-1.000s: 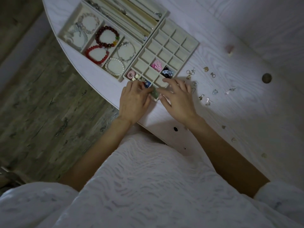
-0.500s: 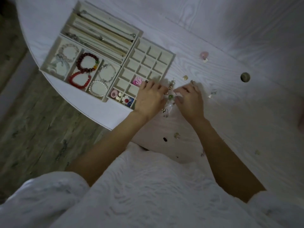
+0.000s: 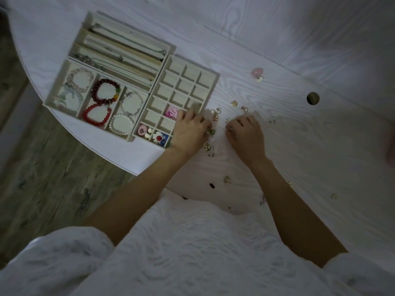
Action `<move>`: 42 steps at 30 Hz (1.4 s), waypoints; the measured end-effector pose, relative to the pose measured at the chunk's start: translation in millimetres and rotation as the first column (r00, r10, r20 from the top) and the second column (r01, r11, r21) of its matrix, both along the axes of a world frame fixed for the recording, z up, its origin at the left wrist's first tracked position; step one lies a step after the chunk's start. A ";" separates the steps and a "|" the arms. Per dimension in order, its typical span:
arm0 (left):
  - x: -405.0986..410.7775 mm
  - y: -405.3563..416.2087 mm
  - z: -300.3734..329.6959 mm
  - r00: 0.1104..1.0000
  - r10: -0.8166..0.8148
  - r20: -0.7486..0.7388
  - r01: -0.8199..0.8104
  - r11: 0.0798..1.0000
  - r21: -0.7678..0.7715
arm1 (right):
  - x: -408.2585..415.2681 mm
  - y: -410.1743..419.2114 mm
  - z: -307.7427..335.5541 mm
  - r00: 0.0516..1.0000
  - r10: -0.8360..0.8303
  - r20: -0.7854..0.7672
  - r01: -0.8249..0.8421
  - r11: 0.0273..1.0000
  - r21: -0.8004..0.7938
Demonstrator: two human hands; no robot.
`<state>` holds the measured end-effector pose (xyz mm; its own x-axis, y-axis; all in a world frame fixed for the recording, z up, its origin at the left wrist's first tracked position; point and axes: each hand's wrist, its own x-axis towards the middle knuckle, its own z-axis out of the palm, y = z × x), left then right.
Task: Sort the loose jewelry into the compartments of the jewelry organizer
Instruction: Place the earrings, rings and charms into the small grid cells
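Two hands work at the table's near edge. Left hand (image 3: 190, 131) pinches a small green-beaded piece (image 3: 211, 131) beside the organizer's grid tray (image 3: 210, 82); right hand (image 3: 245, 133) is curled, contents unclear. Loose earrings (image 3: 215, 115) lie scattered between and around them on the white table (image 3: 299, 124).

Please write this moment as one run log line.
left hand: pinches green bead earring | right hand: on loose earrings | beige grid tray: mostly unfilled
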<state>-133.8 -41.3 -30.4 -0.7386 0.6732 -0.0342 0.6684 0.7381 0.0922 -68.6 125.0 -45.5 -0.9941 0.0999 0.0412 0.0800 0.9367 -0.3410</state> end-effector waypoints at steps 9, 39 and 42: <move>1.0 -6.6 -9.9 0.997 0.067 -0.023 -0.064 0.990 0.126 | -12.0 -30.0 0.9 0.995 0.067 0.067 -0.059 0.992 -0.112; -6.0 -105.0 6.4 0.847 0.334 0.413 -0.516 0.699 0.494 | -70.0 -90.5 29.3 0.978 0.196 0.064 -0.167 0.935 -0.312; 0.1 -100.0 1.4 0.899 0.295 0.324 -0.413 0.816 0.405 | -56.5 -81.5 25.1 0.981 0.184 0.063 -0.161 0.950 -0.268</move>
<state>-133.7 -141.3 -29.1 -0.9373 0.3486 0.0042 0.2828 0.7531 0.5941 -125.1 43.5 -20.4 -0.9957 -0.0780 -0.0497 -0.0355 0.8183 -0.5736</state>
